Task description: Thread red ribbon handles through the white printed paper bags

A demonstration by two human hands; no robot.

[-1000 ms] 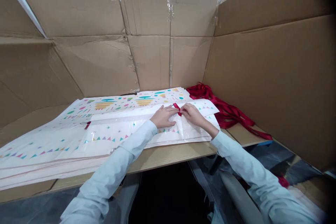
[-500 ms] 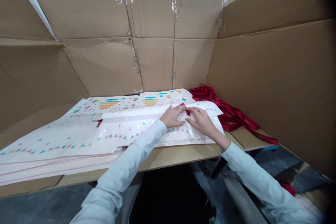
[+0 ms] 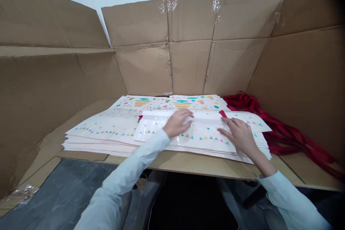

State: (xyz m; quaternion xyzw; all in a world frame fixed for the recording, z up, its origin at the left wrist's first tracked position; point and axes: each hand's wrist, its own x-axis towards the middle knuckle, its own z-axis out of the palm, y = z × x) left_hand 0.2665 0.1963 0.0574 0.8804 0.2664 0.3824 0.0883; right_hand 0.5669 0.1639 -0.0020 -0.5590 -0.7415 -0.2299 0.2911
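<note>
Across printed white sheets [image 3: 99, 124] with coloured triangles and stars lies a glossy folded piece [image 3: 147, 125] of similar print. A red ribbon [image 3: 222, 114] shows at its upper edge on the right, and a small red bit [image 3: 140, 118] at its left end. My right hand [image 3: 239, 133] rests on the piece just below the ribbon, thumb apart from the fingers. Over the middle of the piece is my left hand [image 3: 178, 123], slightly blurred, fingers stretched out to the right and holding nothing visible.
A tangle of dark red ribbons [image 3: 283, 136] lies along the right side of the cardboard surface. Cardboard walls [image 3: 145, 25] stand at the back and both sides. The cardboard front edge [image 3: 188, 163] runs close below the sheets.
The view has turned left, so things sit further right. My hands, close together at the red ribbon before, are now apart; the left one has moved leftward from it.
</note>
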